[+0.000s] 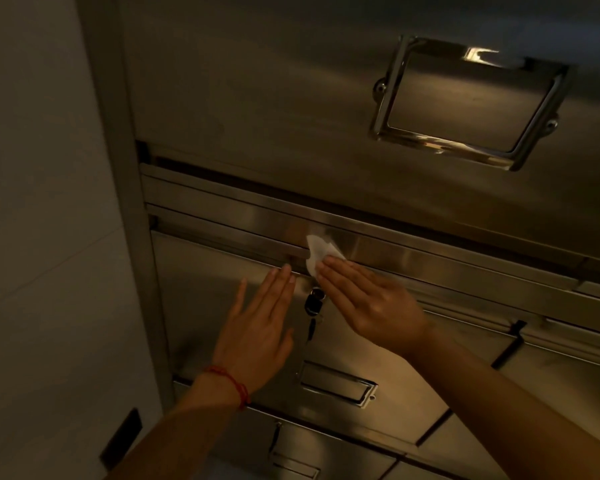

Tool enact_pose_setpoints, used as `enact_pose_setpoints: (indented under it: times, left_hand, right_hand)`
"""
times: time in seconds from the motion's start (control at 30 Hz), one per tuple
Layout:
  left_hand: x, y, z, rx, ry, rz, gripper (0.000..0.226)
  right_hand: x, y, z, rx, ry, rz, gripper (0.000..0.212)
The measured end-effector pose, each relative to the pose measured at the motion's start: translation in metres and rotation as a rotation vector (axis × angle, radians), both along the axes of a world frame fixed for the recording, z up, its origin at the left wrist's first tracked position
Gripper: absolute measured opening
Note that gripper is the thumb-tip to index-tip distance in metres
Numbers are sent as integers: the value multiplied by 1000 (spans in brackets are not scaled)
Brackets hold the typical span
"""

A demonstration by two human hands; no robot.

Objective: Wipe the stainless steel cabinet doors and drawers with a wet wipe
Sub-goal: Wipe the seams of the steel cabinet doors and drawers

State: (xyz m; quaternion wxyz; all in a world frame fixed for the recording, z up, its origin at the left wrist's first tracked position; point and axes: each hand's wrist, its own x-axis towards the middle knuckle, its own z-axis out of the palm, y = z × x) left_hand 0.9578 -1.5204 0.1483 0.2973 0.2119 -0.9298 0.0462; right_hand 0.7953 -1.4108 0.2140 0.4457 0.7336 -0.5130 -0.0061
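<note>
The right hand (368, 299) presses the wet wipe (321, 252) with straight fingers against the steel rail (430, 261), just above the keys (314, 304). Left of the keys, the left hand (257, 327) lies flat, fingers spread, on the drawer front (194, 296).

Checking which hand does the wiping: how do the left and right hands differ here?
The right hand presses the white wipe on the steel strip; the left hand lies bare on the drawer front. The left wrist has a red thread; the right has none. Both have straight fingers.
</note>
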Motion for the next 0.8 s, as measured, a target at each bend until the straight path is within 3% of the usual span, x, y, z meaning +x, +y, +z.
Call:
enact_pose_setpoints:
  times: [0.8]
  left_hand:
    - [0,2,0,51,15,-13,83]
  right_hand:
    - [5,-7,4,10,32,46,33]
